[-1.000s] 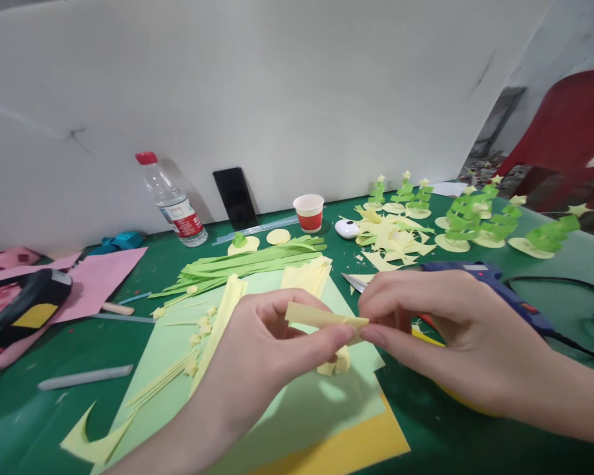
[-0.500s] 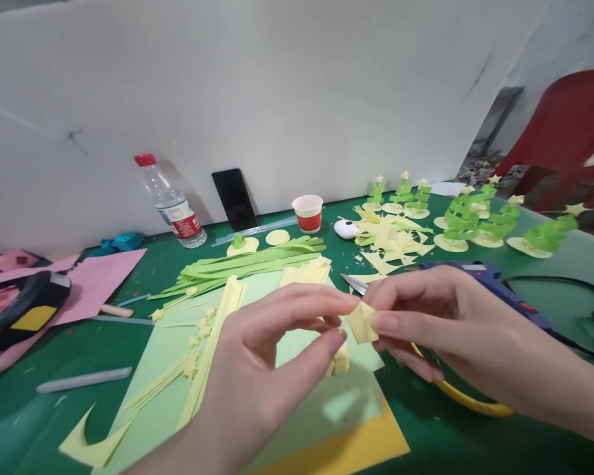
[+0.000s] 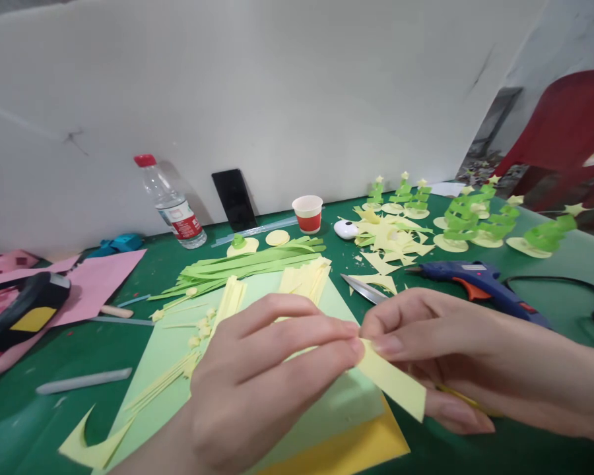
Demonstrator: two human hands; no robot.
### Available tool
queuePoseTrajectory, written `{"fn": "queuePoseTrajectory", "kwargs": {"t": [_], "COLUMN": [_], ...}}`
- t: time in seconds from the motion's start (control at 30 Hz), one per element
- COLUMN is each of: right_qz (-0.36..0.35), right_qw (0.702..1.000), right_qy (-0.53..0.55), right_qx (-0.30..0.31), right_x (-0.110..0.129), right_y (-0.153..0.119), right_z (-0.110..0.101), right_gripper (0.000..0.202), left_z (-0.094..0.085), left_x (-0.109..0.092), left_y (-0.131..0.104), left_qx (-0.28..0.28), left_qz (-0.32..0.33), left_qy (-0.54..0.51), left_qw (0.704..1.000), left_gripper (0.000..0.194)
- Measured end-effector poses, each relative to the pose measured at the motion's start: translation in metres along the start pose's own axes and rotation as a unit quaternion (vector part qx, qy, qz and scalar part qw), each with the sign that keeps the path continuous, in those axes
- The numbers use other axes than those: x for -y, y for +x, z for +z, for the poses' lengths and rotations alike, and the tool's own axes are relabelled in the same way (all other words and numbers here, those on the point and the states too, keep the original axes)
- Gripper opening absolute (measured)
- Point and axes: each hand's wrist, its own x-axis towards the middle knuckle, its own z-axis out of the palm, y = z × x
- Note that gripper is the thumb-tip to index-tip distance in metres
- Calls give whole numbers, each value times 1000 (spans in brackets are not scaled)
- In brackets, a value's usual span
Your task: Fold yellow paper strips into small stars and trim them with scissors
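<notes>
Between my two hands is a pale yellow paper strip (image 3: 396, 382), its free end pointing down to the right. My left hand (image 3: 272, 369) pinches its upper end with the fingertips, and the fingers hide the rest of it. Thumb and fingers of my right hand (image 3: 450, 349) press on the strip right beside them. Under the right hand lie scissors (image 3: 366, 289), blade tips showing to the left and a bit of yellow handle below. A light green sheet (image 3: 168, 369) lies beneath my left hand, with thin strips and small folded stars (image 3: 202, 326) on it.
A blue glue gun (image 3: 485, 280) lies behind my right hand. Green paper strips (image 3: 237, 262), yellow scraps (image 3: 391, 234), a paper cup (image 3: 307, 214), a phone (image 3: 234, 199) and a water bottle (image 3: 175, 208) stand farther back. Several green spiral paper trees (image 3: 460, 218) stand at right.
The folded yellow piece between my fingertips has turned, and a flat strip end now sticks out to the lower right. My left fingers have closed in; my right hand is slightly lower.
</notes>
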Motion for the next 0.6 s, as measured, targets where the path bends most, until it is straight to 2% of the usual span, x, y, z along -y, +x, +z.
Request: {"fn": "queuePoseTrajectory", "kwargs": {"t": [0.13, 0.23, 0.3, 0.37, 0.43, 0.5, 0.6], "right_qz": [0, -17, -55, -134, -232, -307, -369], "right_qw": [1000, 999, 989, 946, 865, 798, 748], "right_qy": [1, -38, -121, -264, -402, -473, -511], "right_qx": [10, -19, -59, -129, -193, -213, -209], "right_x": [1, 3, 3, 2, 0, -3, -5], "right_y": [-1, -1, -1, -2, -1, 0, 1], "right_z": [1, 2, 3, 4, 5, 6, 6], "right_gripper": [28, 25, 21, 15, 11, 14, 23], "left_z": [-3, 2, 7, 12, 16, 17, 17], "left_x": [0, 0, -1, -2, -4, -5, -7], "left_y": [-2, 1, 3, 6, 8, 10, 13], "left_qx": [23, -22, -70, -110, -122, -113, -85], "left_qz": [0, -28, -76, -145, -214, -272, -345], "left_qy": [15, -19, -68, -134, -195, -245, -311], "left_qw": [1000, 999, 992, 974, 949, 924, 882], "left_gripper": [22, 21, 20, 20, 22, 23, 23]}}
